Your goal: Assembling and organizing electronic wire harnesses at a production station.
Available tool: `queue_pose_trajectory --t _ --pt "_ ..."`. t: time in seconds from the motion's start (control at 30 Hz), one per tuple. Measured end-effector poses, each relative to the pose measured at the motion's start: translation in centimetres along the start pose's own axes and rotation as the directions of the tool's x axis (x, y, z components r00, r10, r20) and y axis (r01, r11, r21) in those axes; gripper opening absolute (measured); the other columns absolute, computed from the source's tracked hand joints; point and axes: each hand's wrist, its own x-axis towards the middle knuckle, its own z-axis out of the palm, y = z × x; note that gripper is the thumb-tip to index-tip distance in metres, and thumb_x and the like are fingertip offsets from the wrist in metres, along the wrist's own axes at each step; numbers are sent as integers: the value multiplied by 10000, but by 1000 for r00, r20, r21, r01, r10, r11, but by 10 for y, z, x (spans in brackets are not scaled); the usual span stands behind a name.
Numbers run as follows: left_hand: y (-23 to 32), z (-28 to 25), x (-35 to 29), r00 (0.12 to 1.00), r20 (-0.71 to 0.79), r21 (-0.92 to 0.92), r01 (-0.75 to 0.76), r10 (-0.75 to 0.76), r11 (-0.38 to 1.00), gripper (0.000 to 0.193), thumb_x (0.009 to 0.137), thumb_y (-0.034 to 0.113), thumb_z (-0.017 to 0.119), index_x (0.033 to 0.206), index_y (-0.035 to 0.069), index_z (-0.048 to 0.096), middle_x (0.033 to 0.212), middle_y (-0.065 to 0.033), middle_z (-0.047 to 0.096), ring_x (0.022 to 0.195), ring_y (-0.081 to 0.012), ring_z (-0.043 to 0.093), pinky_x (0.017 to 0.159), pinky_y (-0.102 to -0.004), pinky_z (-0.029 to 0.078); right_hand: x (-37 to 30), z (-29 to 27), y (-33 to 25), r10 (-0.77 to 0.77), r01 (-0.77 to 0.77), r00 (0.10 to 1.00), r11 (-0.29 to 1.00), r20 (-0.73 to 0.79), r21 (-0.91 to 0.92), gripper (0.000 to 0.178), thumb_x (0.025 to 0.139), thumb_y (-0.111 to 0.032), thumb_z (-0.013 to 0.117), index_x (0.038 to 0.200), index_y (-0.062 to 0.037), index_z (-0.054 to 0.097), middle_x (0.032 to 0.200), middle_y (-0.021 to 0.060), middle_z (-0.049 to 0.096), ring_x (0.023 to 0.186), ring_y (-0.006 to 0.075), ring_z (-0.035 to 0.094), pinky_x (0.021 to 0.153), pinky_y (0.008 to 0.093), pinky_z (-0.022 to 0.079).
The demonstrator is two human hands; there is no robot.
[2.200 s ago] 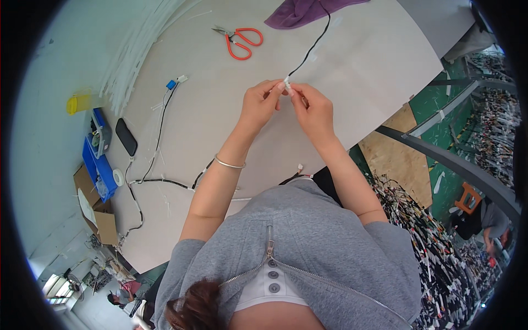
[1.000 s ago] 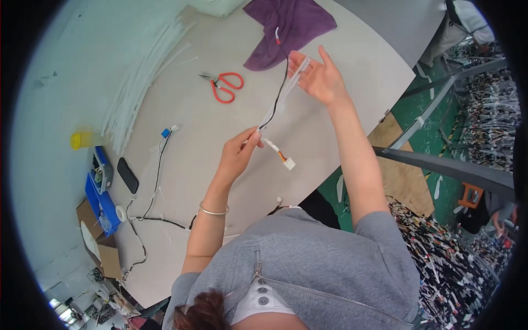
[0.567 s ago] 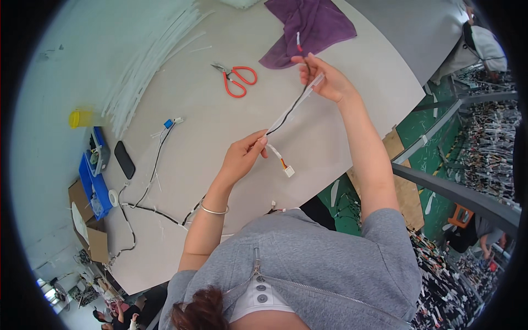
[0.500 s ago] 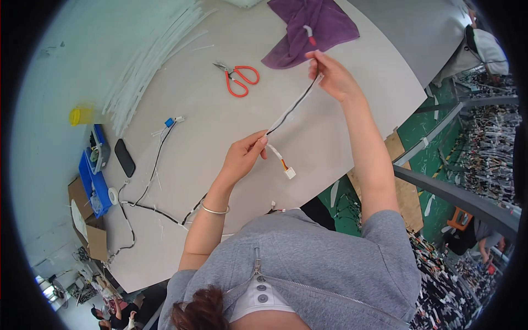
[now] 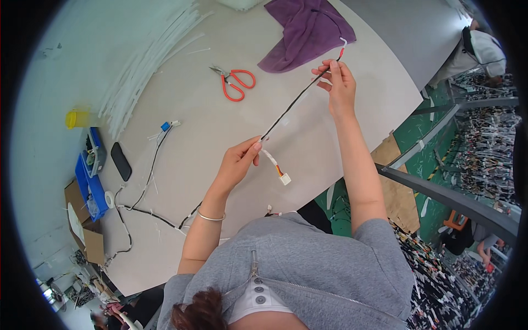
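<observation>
A dark wire harness (image 5: 292,104) stretches straight between my two hands above the table. My left hand (image 5: 242,158) pinches it at its lower end, where a white-sleeved branch ends in a white connector (image 5: 284,179) with orange wires. At the upper right my right hand (image 5: 340,82) grips the harness between thumb and fingers, and a red and white tip (image 5: 341,50) sticks out past it. The rest of the black wiring (image 5: 155,213) lies on the table to the left of my left forearm, with a blue connector (image 5: 165,126) on one branch.
Red-handled scissors (image 5: 233,82) lie ahead of my hands, beside a purple cloth (image 5: 308,38). Long white ties (image 5: 146,66) spread at the far left. A black phone (image 5: 121,161), tape roll (image 5: 110,199), blue tray (image 5: 89,190) and cardboard box (image 5: 85,220) line the left edge. A metal rail (image 5: 451,198) runs at right.
My right hand has shifted right and slightly down along the harness, and the red and white tip has swung right. The strand now looks darker and straighter. My left hand has barely moved.
</observation>
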Motion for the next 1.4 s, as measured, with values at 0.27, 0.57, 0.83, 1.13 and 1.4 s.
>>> queue_pose_trajectory --t 0.27,0.57,0.83,1.13,1.4 --pt "6 -2 -2 998 18 -15 55 -55 998 378 1056 334 540 1281 68 687 682 47 498 563 -27 375 510 -210 301 -2 -3 2 15 -15 1000 999 -16 -33 281 1067 -303 516 1057 -47 633 968 49 668 942 195 727 739 295 569" --pt "14 -9 -1 980 80 -77 190 -184 979 392 1052 361 537 1296 90 681 656 51 499 506 -6 312 453 -205 232 -6 -2 -8 -32 32 999 999 -16 -40 292 1065 -293 516 1056 -25 632 952 65 665 923 209 733 723 302 579" --pt "5 2 -11 999 37 -1 -29 29 1000 370 1055 250 560 1347 37 638 719 35 493 681 -61 472 639 -225 407 5 4 7 126 -124 987 992 -96 22 248 1050 -216 532 1035 0 654 889 64 669 808 164 690 696 297 573" --pt "12 -6 -2 996 71 -3 45 -45 999 375 1048 279 569 1350 70 644 712 36 526 603 -39 421 549 -213 364 4 9 28 451 -487 870 716 201 500 452 1064 -319 494 1271 77 557 1199 155 637 1058 218 648 932 350 534" --pt "11 2 1 984 93 -42 154 -149 987 384 1045 328 562 1350 112 651 695 43 550 527 -15 331 459 -202 276 -119 15 61 377 -573 795 724 475 384 596 1052 -481 474 1386 11 502 1349 167 575 1226 252 576 1073 398 447"
